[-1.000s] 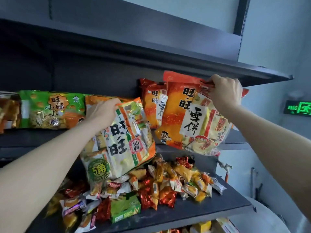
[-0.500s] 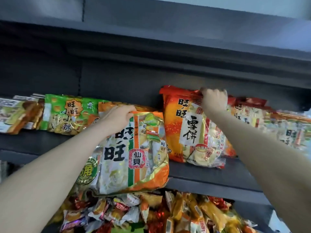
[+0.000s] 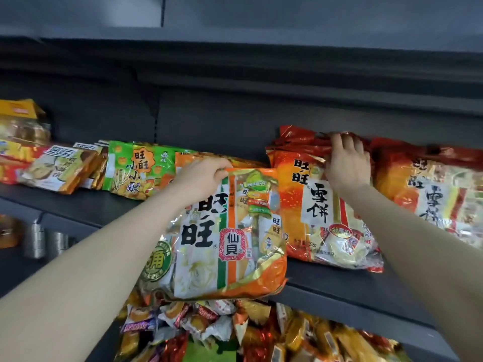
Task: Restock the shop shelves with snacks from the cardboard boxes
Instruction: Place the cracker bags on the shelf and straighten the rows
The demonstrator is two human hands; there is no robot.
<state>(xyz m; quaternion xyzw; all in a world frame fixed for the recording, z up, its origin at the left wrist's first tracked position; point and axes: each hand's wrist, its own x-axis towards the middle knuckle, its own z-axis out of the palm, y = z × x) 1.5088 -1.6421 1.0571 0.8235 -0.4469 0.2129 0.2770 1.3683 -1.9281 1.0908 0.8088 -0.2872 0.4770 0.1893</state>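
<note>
My left hand (image 3: 202, 176) grips the top edge of a white, green and orange rice cracker bag (image 3: 222, 236). That bag hangs in front of the dark shelf (image 3: 339, 280), its lower part below the shelf's front edge. My right hand (image 3: 346, 163) holds the red top seam of an orange and red snow cracker bag (image 3: 311, 205), which stands leaning back on the shelf. A second bag of the same kind (image 3: 433, 189) leans just to its right.
Further left on the same shelf lie a green snack bag (image 3: 136, 168), boxed biscuits (image 3: 60, 168) and a yellow box (image 3: 18, 111). The shelf below holds a heap of small wrapped sweets (image 3: 235, 333). Another shelf board (image 3: 235, 56) hangs close overhead.
My view has shifted left and closer. My right hand has set the orange bag back onto the shelf beside another like it. My left hand still holds the white bag.
</note>
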